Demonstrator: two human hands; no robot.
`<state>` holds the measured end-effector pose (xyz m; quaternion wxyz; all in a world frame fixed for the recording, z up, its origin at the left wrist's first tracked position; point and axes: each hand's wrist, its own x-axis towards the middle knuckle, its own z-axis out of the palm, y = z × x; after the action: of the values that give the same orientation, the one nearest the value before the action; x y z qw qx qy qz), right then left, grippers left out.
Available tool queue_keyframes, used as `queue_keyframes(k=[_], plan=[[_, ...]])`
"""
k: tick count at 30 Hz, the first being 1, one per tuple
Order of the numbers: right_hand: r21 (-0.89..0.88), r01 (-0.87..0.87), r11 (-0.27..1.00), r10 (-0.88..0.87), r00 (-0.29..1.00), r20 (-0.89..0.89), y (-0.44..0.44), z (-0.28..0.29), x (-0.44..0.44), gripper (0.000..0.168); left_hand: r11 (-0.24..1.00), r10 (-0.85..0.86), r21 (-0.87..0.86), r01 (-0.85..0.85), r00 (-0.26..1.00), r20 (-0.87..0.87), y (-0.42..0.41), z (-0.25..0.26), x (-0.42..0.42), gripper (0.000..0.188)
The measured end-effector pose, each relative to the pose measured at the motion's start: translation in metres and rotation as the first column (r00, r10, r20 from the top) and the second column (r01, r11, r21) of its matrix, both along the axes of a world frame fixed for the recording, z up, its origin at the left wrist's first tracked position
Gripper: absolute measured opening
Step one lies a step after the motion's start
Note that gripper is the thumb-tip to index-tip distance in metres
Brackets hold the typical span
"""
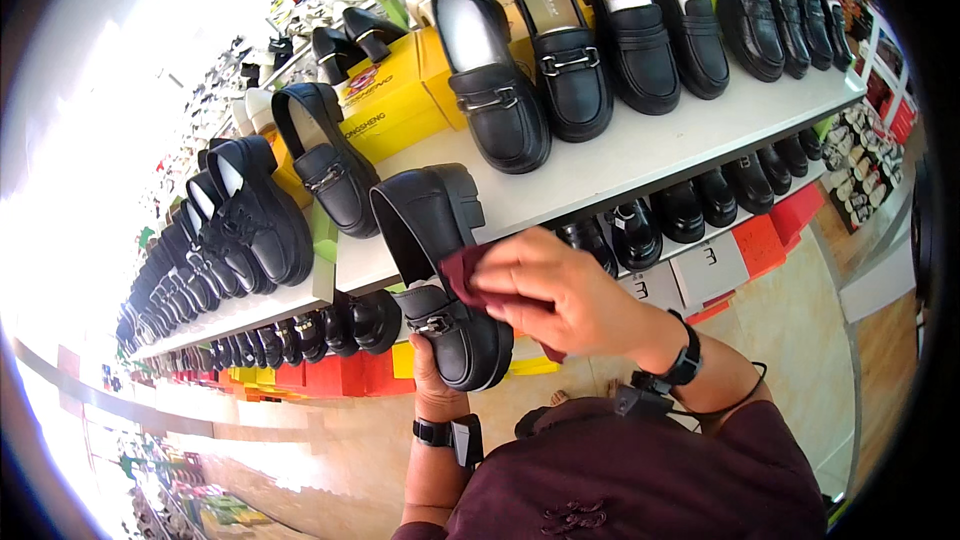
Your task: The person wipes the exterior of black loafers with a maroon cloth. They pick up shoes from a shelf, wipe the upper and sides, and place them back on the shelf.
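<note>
A black leather loafer point(465, 341) with a metal bit across its strap is held up in front of the shelf, toe towards me. My left hand point(435, 379) grips it from below near the toe; most of the fingers are hidden behind the shoe. My right hand point(551, 289) pinches a dark red cloth point(463, 270) against the loafer's side, by the opening. Just beyond the held shoe, another black loafer with a metal bit point(330, 176) stands on the white shelf point(427, 165).
Rows of black loafers point(574, 82) line the upper shelf, with a yellow shoebox point(405, 90) behind them. Glossy black shoes point(679, 210) fill a lower shelf, above white and red boxes point(709, 270). Black lace-up shoes point(262, 217) stand at left.
</note>
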<state>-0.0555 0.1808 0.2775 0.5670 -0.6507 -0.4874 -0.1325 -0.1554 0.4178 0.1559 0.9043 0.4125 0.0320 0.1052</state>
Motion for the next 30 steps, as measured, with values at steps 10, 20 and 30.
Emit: queue_keyframes(k=[10, 20, 30], plan=[[-0.093, -0.335, 0.938, 0.321, 0.937, -0.136, -0.045, -0.013, -0.015, 0.032, 0.998, -0.006, 0.069, 0.004, 1.000, 0.028, 0.000, -0.024, -0.022, 0.107], [0.004, -0.233, 0.973, 0.228, 0.948, -0.220, -0.010, -0.060, -0.024, 0.031, 0.997, -0.030, 0.067, 0.037, 0.995, -0.098, -0.031, -0.033, -0.086, 0.109], [-0.246, -0.604, 0.758, 0.448, 0.756, -0.477, -0.017, -0.101, -0.065, 0.026, 0.939, 0.039, -0.329, -0.104, 0.980, -0.197, -0.037, -0.116, -0.133, 0.085]])
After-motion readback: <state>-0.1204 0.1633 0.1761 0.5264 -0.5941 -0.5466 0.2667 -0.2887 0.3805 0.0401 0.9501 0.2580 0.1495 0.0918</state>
